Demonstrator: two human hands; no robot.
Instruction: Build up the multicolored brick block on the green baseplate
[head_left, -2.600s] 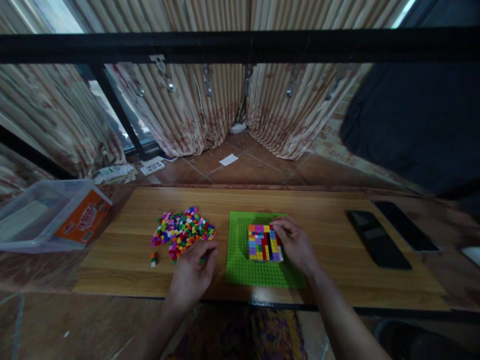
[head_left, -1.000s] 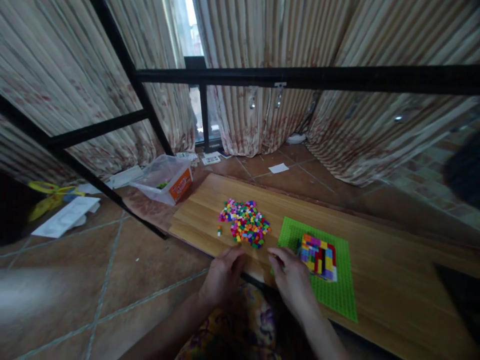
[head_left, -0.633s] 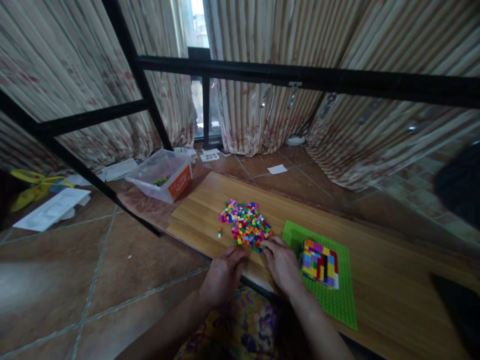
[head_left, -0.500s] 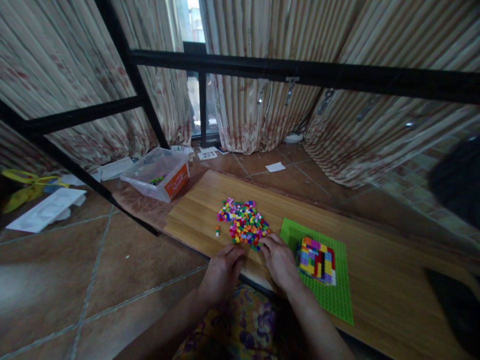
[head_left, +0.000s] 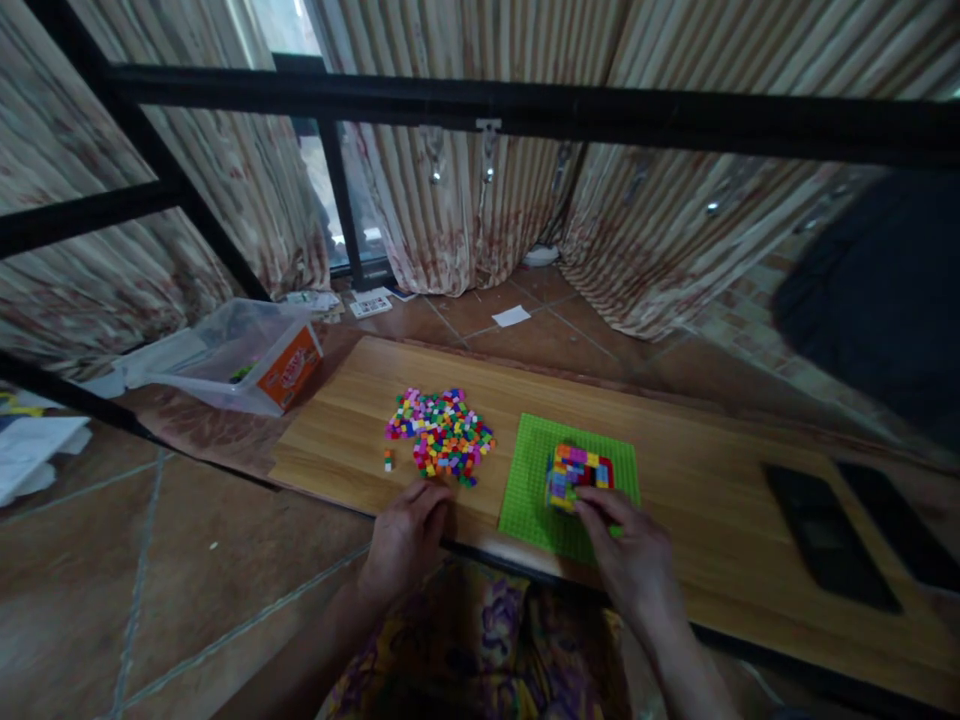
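Right hand (head_left: 636, 548) seemingly touching brick block (head_left: 568, 474)

A narrow lane of bare desk (head_left: 712, 475) runs mid-frame between the brick heap (head_left: 450, 430) and the green plate (head_left: 534, 435). The left hand (head_left: 409, 530) blocks the heap's lower side; a small stack (head_left: 388, 460) stands off its left. The right hand (head_left: 630, 545) covers the model's (head_left: 574, 458) lower right, leaving its upper side open. Right of the plate, a broad stretch lies free up to two dark slabs (head_left: 829, 535).
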